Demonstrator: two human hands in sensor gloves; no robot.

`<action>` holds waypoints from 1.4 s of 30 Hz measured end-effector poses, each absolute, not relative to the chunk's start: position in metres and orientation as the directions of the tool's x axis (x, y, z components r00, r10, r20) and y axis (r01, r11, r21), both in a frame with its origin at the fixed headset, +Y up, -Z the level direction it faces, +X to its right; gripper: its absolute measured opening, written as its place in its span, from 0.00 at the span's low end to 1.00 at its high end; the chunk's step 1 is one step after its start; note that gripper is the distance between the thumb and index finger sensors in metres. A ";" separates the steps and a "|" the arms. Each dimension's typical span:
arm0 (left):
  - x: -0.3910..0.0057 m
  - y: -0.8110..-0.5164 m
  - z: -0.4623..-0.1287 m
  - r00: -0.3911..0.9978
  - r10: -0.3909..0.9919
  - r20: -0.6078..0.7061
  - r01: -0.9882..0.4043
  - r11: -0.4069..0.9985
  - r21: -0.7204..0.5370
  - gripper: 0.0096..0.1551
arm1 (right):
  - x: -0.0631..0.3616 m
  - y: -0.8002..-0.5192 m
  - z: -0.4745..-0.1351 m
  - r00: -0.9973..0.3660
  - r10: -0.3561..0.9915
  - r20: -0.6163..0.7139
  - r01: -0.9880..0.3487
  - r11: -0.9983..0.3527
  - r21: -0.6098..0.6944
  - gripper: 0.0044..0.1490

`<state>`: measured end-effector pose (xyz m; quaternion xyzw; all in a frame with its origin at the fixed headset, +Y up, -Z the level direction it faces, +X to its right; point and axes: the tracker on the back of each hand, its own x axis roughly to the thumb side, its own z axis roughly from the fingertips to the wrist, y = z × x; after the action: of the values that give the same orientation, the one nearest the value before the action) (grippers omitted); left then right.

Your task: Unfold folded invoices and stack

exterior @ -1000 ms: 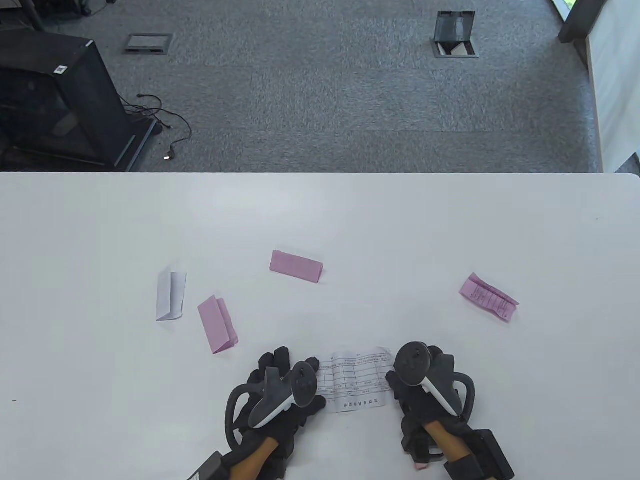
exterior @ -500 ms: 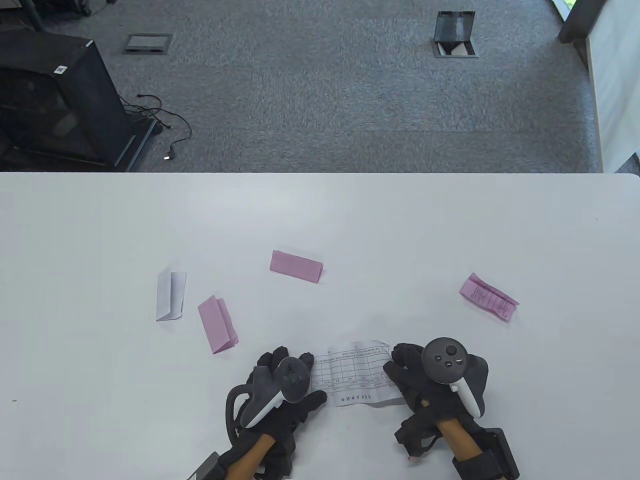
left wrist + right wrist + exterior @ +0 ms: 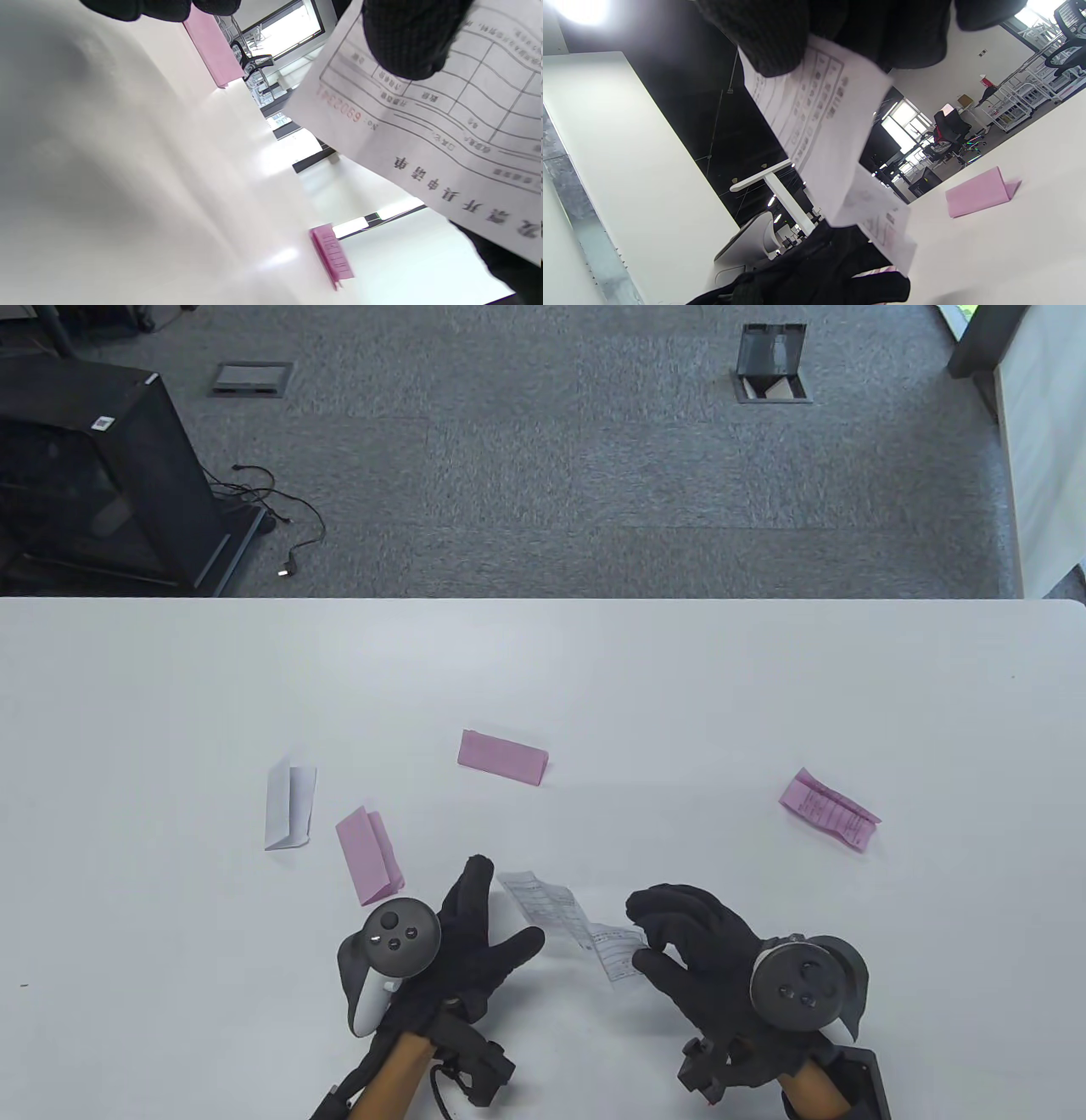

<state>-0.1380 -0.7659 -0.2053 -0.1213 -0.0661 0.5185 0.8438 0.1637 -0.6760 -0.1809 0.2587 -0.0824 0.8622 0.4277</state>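
even top light, soft wrist cams

table view bright and sharp, flat overhead light, pale sheen on the table (image 3: 594,670), faint short shadows under the folded slips. left wrist view: near tabletop blurred to grey-white haze, window (image 3: 288,29) blown out, glare streaks along the surface, print on the white invoice (image 3: 445,140) readable. right wrist view: motion-smeared paper, hot lamp flare top-left, dark backdrop.

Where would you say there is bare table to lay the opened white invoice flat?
The right hand pinches the white invoice. Bare table lies between the pink folded slip and the printed pink slip; the whole far strip is bare too. The near left is crowded: white folded slip, pink slip, left hand.
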 end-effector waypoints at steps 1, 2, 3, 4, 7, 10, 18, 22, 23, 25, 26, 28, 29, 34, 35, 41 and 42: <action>-0.139 -0.765 -0.205 0.432 0.902 0.005 -0.871 0.418 -0.259 0.59 | 0.165 -0.677 -0.182 -0.494 0.706 0.508 -0.786 -0.612 0.086 0.21; -0.139 -0.764 -0.204 0.419 0.908 0.021 -0.879 0.412 -0.241 0.53 | 0.167 -0.679 -0.184 -0.481 0.722 0.497 -0.796 -0.597 0.097 0.20; -0.139 -0.764 -0.204 0.402 0.915 0.039 -0.890 0.400 -0.219 0.47 | 0.169 -0.682 -0.188 -0.465 0.749 0.472 -0.813 -0.573 0.108 0.20; -0.139 -0.763 -0.203 0.386 0.921 0.057 -0.899 0.389 -0.201 0.40 | 0.171 -0.684 -0.190 -0.460 0.763 0.454 -0.819 -0.562 0.115 0.21; -0.139 -0.761 -0.201 0.332 0.940 0.083 -0.933 0.340 -0.120 0.24 | 0.180 -0.694 -0.200 -0.469 0.798 0.379 -0.833 -0.542 0.112 0.21; -0.141 -0.760 -0.201 0.359 0.931 0.067 -0.927 0.364 -0.091 0.23 | 0.189 -0.706 -0.210 -0.471 0.834 0.287 -0.851 -0.516 0.103 0.20; -0.141 -0.763 -0.202 0.452 0.892 -0.008 -0.891 0.451 -0.053 0.22 | 0.195 -0.731 -0.226 -0.572 0.811 0.124 -0.809 -0.583 0.077 0.20; -0.139 -0.764 -0.204 0.505 0.861 -0.057 -0.863 0.504 -0.038 0.22 | 0.193 -0.738 -0.229 -0.660 0.747 0.075 -0.745 -0.664 0.059 0.20; -0.138 -0.763 -0.205 0.514 0.856 -0.065 -0.858 0.512 -0.034 0.23 | 0.192 -0.739 -0.230 -0.676 0.734 0.067 -0.733 -0.679 0.049 0.20; -0.136 -0.761 -0.211 0.556 0.825 -0.102 -0.831 0.555 -0.038 0.26 | 0.189 -0.738 -0.234 -0.723 0.691 0.029 -0.690 -0.723 0.030 0.20; -0.135 -0.759 -0.214 0.568 0.815 -0.115 -0.822 0.569 -0.033 0.28 | 0.188 -0.737 -0.238 -0.736 0.677 0.019 -0.677 -0.736 0.028 0.20; -0.132 -0.755 -0.224 0.610 0.782 -0.132 -0.790 0.612 -0.026 0.31 | 0.184 -0.735 -0.247 -0.764 0.645 -0.007 -0.645 -0.764 0.013 0.21; -0.131 -0.753 -0.229 0.628 0.765 -0.142 -0.775 0.631 -0.025 0.32 | 0.182 -0.734 -0.252 -0.782 0.623 -0.018 -0.623 -0.782 0.022 0.21; -0.121 -0.750 -0.261 0.671 0.706 -0.224 -0.730 0.682 -0.037 0.37 | 0.175 -0.739 -0.288 -0.878 0.468 -0.101 -0.474 -0.879 0.052 0.20; -0.120 -0.751 -0.266 0.678 0.697 -0.234 -0.723 0.690 -0.040 0.38 | 0.173 -0.740 -0.293 -0.883 0.455 -0.114 -0.463 -0.884 0.061 0.20; -0.108 -0.770 -0.296 0.775 0.549 -0.313 -0.601 0.793 -0.099 0.39 | 0.161 -0.761 -0.318 -0.920 0.334 -0.205 -0.360 -0.927 0.104 0.20; -0.105 -0.774 -0.300 0.792 0.522 -0.317 -0.578 0.808 -0.113 0.40 | 0.159 -0.764 -0.321 -0.932 0.300 -0.205 -0.326 -0.939 0.106 0.20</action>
<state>-0.1051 -0.7737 -0.2996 -0.1026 0.1366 0.2920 0.9410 0.1594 -0.7637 -0.3212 -0.0934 0.0691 0.9803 0.1596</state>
